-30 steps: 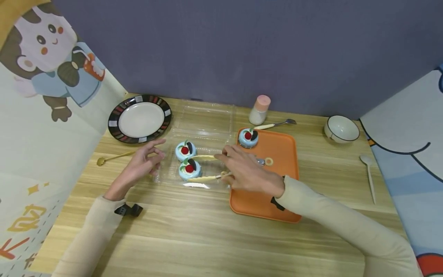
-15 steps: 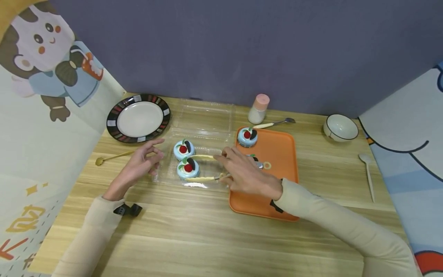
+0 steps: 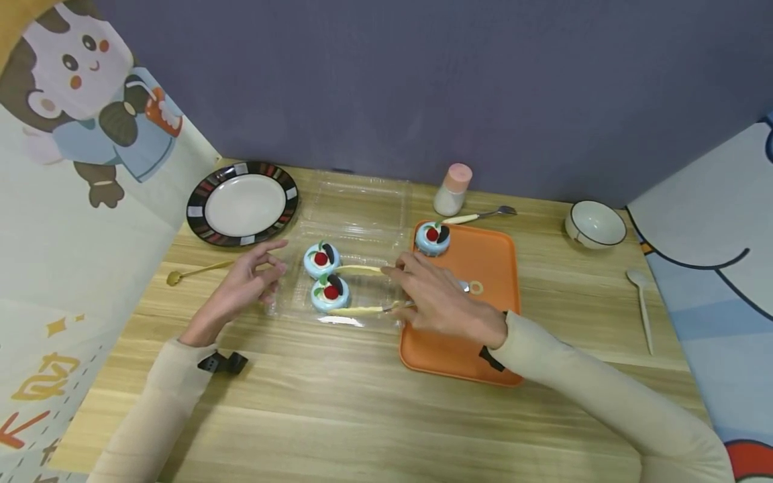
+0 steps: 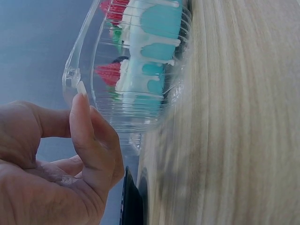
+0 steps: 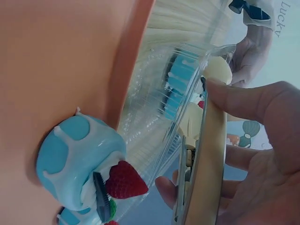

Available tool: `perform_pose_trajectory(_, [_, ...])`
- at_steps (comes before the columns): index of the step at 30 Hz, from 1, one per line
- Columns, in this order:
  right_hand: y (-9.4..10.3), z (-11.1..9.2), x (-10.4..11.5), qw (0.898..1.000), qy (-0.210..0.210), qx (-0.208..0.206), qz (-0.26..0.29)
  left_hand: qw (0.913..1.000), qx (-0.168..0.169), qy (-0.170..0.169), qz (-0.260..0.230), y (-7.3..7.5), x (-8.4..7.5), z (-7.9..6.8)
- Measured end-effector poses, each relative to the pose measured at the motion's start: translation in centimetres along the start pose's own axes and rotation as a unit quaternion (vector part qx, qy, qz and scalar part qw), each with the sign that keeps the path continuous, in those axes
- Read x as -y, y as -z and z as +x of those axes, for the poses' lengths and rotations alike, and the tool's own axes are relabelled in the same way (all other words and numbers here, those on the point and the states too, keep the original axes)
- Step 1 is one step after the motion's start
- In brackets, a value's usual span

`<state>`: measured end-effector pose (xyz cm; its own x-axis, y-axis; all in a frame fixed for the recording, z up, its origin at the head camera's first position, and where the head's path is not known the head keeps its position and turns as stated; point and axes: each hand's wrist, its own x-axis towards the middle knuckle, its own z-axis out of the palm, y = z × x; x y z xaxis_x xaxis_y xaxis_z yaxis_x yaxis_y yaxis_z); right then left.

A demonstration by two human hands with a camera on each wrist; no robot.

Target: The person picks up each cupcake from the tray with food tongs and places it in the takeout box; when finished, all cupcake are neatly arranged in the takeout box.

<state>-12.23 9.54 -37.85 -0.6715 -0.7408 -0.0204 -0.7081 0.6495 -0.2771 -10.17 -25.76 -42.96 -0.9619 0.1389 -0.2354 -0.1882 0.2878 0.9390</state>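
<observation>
My right hand grips a pair of tongs with flat cream-coloured tips. In the head view those tips lie apart, reaching to either side of the front blue cake. This cake and another blue cake sit side by side in a clear plastic box, each topped with a red berry and a dark biscuit. My left hand is at the box's left end, fingers loosely bent, a fingertip right at the rim. Below the tongs, a blue cake on the tray shows in the right wrist view.
An orange tray adjoins the box on the right, with a blue cake at its back corner. Around stand a dark-rimmed plate, pink-capped shaker, fork, bowl, white spoon and gold spoon.
My right hand and the tongs have shifted slightly right, the tips still beside the front cake. My left hand stays at the box's left end. The cakes stay in place.
</observation>
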Motion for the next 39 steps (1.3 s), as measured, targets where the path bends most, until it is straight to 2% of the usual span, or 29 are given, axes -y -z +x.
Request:
perform_pose_trajectory(9, [1.1,-2.2,-0.8,0.999,-0.041,-0.010,0.007,1.0000,0.002,-0.007,-0.002,-0.1,0.1,0.3])
perform_pose_trajectory(15, [2.2,-4.7,-2.0,0.997,-0.067,-0.036,0.014,1.0000,0.001,-0.006,0.001,-0.1,0.0,0.4])
perform_pose_trajectory(22, [3.0,-7.9,-4.1,0.991,-0.120,-0.049,-0.011,0.9999,0.000,-0.008,0.006,0.0,0.1,0.3])
perform_pose_trajectory(32, [2.1,-11.6,-6.7,0.982,-0.175,-0.052,-0.042,1.0000,-0.002,-0.002,0.006,0.1,0.2,0.1])
perform_pose_trajectory(39, [0.7,-12.5,-7.3,0.980,-0.187,-0.048,-0.038,1.0000,0.000,-0.001,0.006,0.2,0.2,0.2])
